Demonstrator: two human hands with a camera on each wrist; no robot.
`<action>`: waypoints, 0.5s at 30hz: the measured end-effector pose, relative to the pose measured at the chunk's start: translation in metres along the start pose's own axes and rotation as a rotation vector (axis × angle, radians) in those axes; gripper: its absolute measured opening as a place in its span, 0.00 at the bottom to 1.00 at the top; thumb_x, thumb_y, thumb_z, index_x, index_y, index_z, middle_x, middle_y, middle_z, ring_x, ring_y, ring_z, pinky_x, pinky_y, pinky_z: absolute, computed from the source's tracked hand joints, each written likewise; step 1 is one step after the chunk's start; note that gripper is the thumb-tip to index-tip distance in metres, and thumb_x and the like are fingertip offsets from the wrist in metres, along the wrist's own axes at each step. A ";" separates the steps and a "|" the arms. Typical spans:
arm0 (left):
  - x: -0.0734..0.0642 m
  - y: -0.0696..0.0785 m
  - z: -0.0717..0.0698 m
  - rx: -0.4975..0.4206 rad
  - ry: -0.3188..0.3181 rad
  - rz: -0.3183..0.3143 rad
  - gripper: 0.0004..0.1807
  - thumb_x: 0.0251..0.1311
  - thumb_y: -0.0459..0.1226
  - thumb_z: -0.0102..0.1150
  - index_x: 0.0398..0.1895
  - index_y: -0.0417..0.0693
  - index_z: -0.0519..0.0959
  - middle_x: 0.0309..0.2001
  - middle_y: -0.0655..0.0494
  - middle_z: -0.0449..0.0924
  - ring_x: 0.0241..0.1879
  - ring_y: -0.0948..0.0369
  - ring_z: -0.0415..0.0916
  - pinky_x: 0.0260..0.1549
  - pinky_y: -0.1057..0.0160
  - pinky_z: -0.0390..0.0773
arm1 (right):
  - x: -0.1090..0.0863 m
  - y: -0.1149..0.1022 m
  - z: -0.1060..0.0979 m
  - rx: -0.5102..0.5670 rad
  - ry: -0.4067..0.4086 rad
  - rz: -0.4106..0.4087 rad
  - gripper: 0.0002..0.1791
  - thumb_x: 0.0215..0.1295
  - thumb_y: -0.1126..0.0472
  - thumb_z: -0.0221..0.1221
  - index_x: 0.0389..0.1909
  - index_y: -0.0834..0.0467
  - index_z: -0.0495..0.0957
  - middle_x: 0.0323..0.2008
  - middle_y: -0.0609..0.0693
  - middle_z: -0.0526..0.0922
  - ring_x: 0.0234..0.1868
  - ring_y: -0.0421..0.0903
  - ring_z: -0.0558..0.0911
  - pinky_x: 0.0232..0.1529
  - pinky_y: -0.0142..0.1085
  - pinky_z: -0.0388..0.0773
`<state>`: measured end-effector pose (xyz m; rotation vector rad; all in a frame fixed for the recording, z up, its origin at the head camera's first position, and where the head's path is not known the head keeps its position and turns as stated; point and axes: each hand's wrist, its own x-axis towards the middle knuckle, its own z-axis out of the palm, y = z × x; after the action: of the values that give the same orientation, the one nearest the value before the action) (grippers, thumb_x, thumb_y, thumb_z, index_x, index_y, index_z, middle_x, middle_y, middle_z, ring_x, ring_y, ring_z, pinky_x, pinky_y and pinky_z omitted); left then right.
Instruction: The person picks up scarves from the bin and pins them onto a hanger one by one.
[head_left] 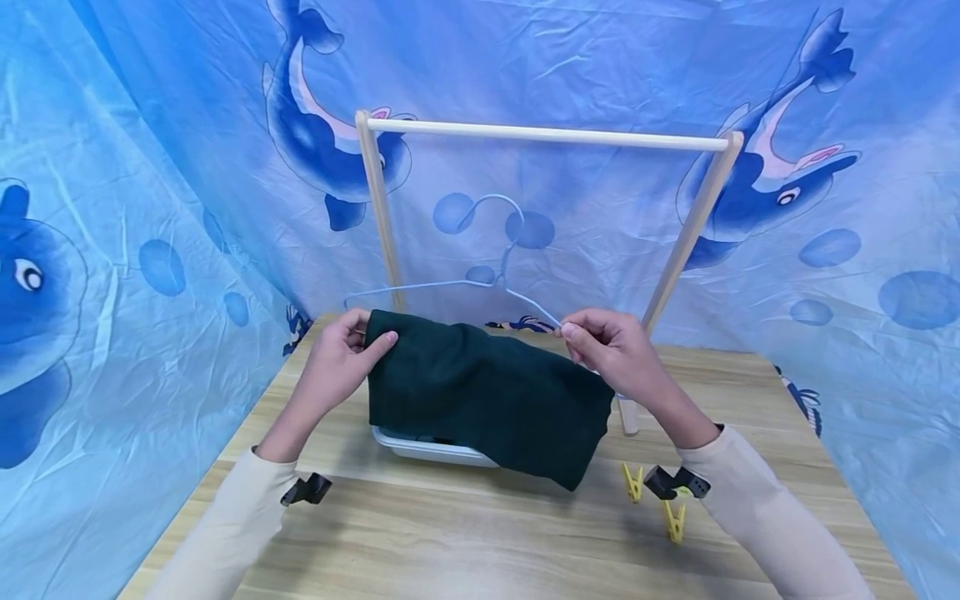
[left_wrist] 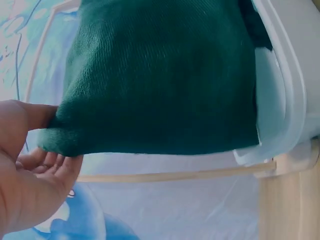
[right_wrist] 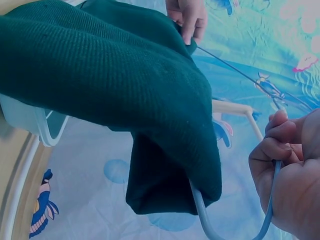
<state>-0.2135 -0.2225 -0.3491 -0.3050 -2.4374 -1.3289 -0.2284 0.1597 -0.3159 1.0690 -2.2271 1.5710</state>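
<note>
Left hand (head_left: 341, 358) pinching dark green cloth (head_left: 480, 383) at its upper left corner; right hand (head_left: 611, 354) gripping right shoulder of blue hanger (head_left: 534, 305), just off cloth's top edge. Cloth hanging between hands, left hand being nearer, long axis running left to right, sloping down rightward; hanger's lower bend entering fold. White tub (head_left: 435, 451) sitting beneath on desk (head_left: 465, 542); rack (head_left: 551, 133) standing behind.

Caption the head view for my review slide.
Left hand pinching dark green cloth, right hand holding blue hanger, with a rack behind.
</note>
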 end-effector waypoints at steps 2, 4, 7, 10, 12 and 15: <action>-0.002 0.000 0.001 0.098 0.046 0.013 0.15 0.68 0.45 0.66 0.43 0.42 0.78 0.36 0.46 0.82 0.33 0.56 0.80 0.35 0.69 0.79 | 0.000 0.000 0.000 0.001 0.004 -0.002 0.09 0.77 0.69 0.54 0.40 0.65 0.83 0.23 0.53 0.76 0.18 0.44 0.69 0.18 0.33 0.68; -0.003 0.001 0.002 0.173 0.082 0.019 0.16 0.66 0.46 0.68 0.44 0.42 0.79 0.37 0.47 0.82 0.35 0.54 0.81 0.38 0.64 0.81 | 0.000 0.000 -0.001 0.004 0.011 -0.004 0.09 0.76 0.69 0.54 0.40 0.65 0.83 0.23 0.53 0.76 0.18 0.44 0.69 0.18 0.33 0.68; -0.005 0.002 0.003 0.233 0.120 0.036 0.17 0.65 0.45 0.69 0.44 0.40 0.79 0.38 0.44 0.83 0.37 0.51 0.84 0.42 0.53 0.85 | 0.001 0.001 -0.002 -0.002 0.018 -0.012 0.09 0.76 0.70 0.54 0.40 0.65 0.84 0.23 0.53 0.76 0.18 0.44 0.69 0.18 0.32 0.68; -0.006 0.002 0.004 0.281 0.174 0.093 0.18 0.62 0.43 0.72 0.44 0.38 0.78 0.38 0.42 0.84 0.37 0.49 0.86 0.41 0.48 0.85 | 0.001 0.001 -0.002 -0.005 0.021 -0.012 0.09 0.76 0.69 0.54 0.40 0.65 0.83 0.23 0.53 0.76 0.18 0.44 0.69 0.18 0.32 0.69; -0.008 0.001 0.006 0.324 0.227 0.151 0.19 0.60 0.42 0.74 0.43 0.38 0.79 0.37 0.42 0.84 0.36 0.49 0.85 0.39 0.49 0.84 | 0.001 0.001 -0.003 -0.010 0.022 -0.010 0.09 0.76 0.69 0.55 0.40 0.65 0.83 0.23 0.53 0.76 0.18 0.44 0.70 0.18 0.32 0.69; -0.011 0.004 0.013 0.370 0.295 0.259 0.18 0.57 0.41 0.76 0.40 0.38 0.80 0.34 0.45 0.82 0.32 0.51 0.82 0.33 0.51 0.81 | 0.002 0.001 -0.003 -0.016 0.016 -0.012 0.09 0.76 0.68 0.55 0.40 0.65 0.83 0.24 0.53 0.76 0.19 0.44 0.70 0.19 0.32 0.69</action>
<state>-0.2047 -0.2101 -0.3568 -0.2909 -2.2430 -0.7385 -0.2309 0.1614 -0.3142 1.0604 -2.2150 1.5492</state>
